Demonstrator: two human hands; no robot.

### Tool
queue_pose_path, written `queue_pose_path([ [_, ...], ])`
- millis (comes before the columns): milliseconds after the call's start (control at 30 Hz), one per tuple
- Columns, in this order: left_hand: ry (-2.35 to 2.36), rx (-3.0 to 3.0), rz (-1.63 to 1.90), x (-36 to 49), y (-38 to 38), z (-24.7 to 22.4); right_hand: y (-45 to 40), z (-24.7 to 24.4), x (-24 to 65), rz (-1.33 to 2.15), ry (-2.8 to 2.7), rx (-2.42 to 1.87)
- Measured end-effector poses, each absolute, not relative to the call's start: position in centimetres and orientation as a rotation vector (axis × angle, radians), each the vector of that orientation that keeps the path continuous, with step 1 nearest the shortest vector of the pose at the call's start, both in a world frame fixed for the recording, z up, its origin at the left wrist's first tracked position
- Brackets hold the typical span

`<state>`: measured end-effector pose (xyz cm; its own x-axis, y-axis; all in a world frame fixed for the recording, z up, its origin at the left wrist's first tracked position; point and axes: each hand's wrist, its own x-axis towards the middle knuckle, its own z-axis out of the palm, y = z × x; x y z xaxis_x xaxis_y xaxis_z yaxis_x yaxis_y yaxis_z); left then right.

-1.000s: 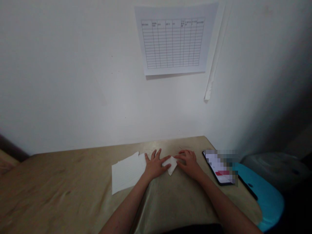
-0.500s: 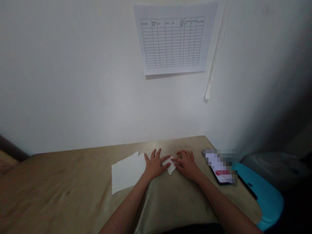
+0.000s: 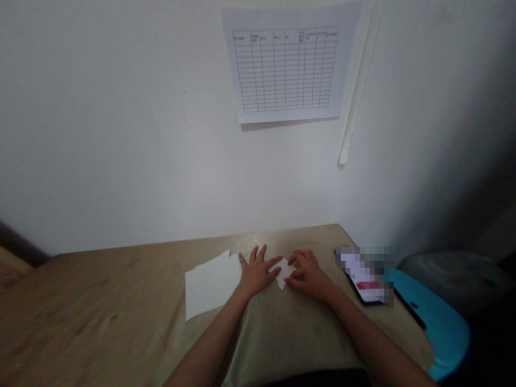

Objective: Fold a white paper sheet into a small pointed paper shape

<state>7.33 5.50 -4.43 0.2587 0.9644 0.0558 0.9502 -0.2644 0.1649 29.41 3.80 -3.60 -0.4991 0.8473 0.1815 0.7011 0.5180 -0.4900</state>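
Observation:
A small white piece of paper [image 3: 284, 274] lies on the brown tabletop between my two hands. My left hand [image 3: 257, 273] is spread flat, with its thumb and index finger on the small piece's left side. At the piece's right side, my right hand [image 3: 305, 273] has its fingers bent and apart, the thumb and index fingertips touching the paper. A larger white sheet with a torn upper edge [image 3: 210, 287] lies left of my left hand, which covers part of its right end.
A phone with a blurred screen [image 3: 365, 279] lies on the table [image 3: 121, 301] to the right. Beyond the right edge stands a blue stool or chair [image 3: 439, 322]. A printed table sheet [image 3: 286, 70] hangs on the white wall.
My right thumb and index finger have moved apart, the thumb shifting toward the lower tip of the small paper. My left hand has barely moved.

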Motion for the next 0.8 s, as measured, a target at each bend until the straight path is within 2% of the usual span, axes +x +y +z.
queue_pose_path([
  [367,1.829,2.379,0.22,7.4,5.4,-4.1,4.4,-4.2,29.1,0.295,-2.352,-1.579],
  [800,1.839,2.381,0.221,7.2,5.5,-4.2,4.5,-3.4,29.0,0.388,-2.392,-1.502],
])
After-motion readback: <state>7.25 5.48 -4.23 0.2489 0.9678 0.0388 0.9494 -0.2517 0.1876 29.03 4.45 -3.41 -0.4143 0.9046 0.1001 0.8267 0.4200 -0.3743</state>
